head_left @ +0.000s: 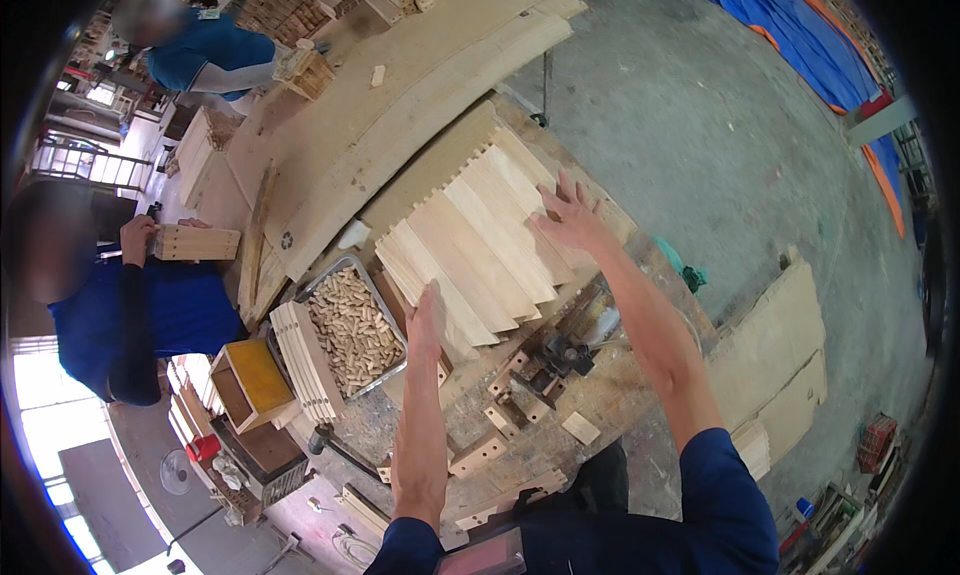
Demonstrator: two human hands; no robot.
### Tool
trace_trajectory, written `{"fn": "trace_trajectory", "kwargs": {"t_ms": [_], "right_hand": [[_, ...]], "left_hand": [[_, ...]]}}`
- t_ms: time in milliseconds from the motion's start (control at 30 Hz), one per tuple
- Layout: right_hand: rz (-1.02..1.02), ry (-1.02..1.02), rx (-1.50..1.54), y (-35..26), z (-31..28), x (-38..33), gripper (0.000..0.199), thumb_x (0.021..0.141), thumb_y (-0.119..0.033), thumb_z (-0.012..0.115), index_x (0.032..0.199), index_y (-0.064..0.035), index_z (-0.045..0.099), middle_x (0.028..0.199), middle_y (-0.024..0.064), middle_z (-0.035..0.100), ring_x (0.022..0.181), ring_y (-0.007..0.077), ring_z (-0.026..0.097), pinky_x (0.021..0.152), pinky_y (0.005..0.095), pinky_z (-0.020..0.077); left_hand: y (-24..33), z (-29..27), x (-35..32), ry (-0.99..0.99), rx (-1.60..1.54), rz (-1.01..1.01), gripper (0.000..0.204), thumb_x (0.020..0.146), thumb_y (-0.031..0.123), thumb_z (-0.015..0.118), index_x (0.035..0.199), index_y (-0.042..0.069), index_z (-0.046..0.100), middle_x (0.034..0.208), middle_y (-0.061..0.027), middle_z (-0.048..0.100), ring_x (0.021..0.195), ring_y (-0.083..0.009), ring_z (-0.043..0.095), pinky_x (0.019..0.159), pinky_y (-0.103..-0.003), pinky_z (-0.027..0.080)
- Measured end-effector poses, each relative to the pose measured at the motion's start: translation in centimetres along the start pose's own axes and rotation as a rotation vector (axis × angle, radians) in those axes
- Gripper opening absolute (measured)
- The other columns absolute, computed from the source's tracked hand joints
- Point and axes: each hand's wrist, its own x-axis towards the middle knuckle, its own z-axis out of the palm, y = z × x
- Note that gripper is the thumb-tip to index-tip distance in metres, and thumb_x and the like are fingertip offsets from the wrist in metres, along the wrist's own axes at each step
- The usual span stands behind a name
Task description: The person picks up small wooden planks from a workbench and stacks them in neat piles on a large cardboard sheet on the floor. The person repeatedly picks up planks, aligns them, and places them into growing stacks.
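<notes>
A fanned row of pale wooden slats (pixel 470 240) lies stepped across the workbench (pixel 620 375). My left hand (pixel 425 315) presses flat, fingers together, against the near edge of the row. My right hand (pixel 568 215) rests with fingers spread on the far right end of the slats. Both hands touch the slats from opposite sides; neither grips one. Under the slats lies a larger board with a notched edge (pixel 440 165).
A metal tray of wooden dowels (pixel 352 327) sits left of the slats, with a stack of slats (pixel 305 360) and an orange-lined wooden box (pixel 250 380) beside it. Small wood blocks litter the bench front. Two people in blue work at left; one holds a wooden piece (pixel 195 243).
</notes>
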Motion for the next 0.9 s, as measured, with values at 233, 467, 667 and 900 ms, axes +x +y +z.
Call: {"fn": "trace_trajectory", "kwargs": {"t_ms": [233, 467, 667, 900], "right_hand": [[-0.004, 0.096, -0.092, -0.2, 0.7, -0.4, 0.077, 0.092, -0.072, 0.044, 0.157, -0.0316, 0.032, 0.169, 0.0078, 0.0, 0.154, 0.0405, -0.002, 0.116, 0.0712, -0.0014], [0.026, 0.081, 0.072, -1.1, 1.5, 0.4, 0.077, 0.092, -0.067, 0.048, 0.156, -0.0278, 0.033, 0.168, 0.0108, 0.006, 0.152, 0.0436, 0.01, 0.116, 0.0705, 0.0086], [-0.126, 0.289, 0.223, 4.5, -2.5, 1.1, 0.076, 0.095, -0.046, 0.062, 0.156, -0.0117, 0.032, 0.164, 0.0219, 0.02, 0.15, 0.0376, 0.022, 0.121, 0.0435, 0.0233], [-0.032, 0.395, 0.686, -0.7, 0.5, -11.7, 0.068, 0.097, -0.038, 0.063, 0.152, -0.0052, 0.04, 0.139, 0.0199, 0.056, 0.112, 0.0241, 0.061, 0.094, 0.0326, 0.0475]], "left_hand": [[-0.5, 0.5, 0.0, -0.01, 0.047, 0.035, 0.078, 0.093, 0.047, 0.066, 0.145, -0.006, 0.042, 0.147, -0.0143, 0.049, 0.134, -0.0242, 0.047, 0.113, -0.034, 0.037], [0.8, 0.2, 0.3, -0.045, 0.128, -0.019, 0.074, 0.099, 0.049, 0.057, 0.147, -0.005, 0.042, 0.149, -0.0152, 0.047, 0.136, -0.0229, 0.046, 0.113, -0.032, 0.035], [0.4, 3.4, -2.9, 0.212, 0.208, 0.057, 0.053, 0.102, 0.041, 0.054, 0.131, -0.003, 0.058, 0.121, -0.015, 0.066, 0.109, -0.0237, 0.062, 0.094, -0.037, 0.049], [-7.3, -7.7, -14.4, 0.667, 0.917, 0.469, 0.032, 0.091, 0.029, 0.07, 0.091, -0.001, 0.063, 0.09, -0.0186, 0.063, 0.087, -0.0385, 0.061, 0.077, -0.045, 0.05]]}}
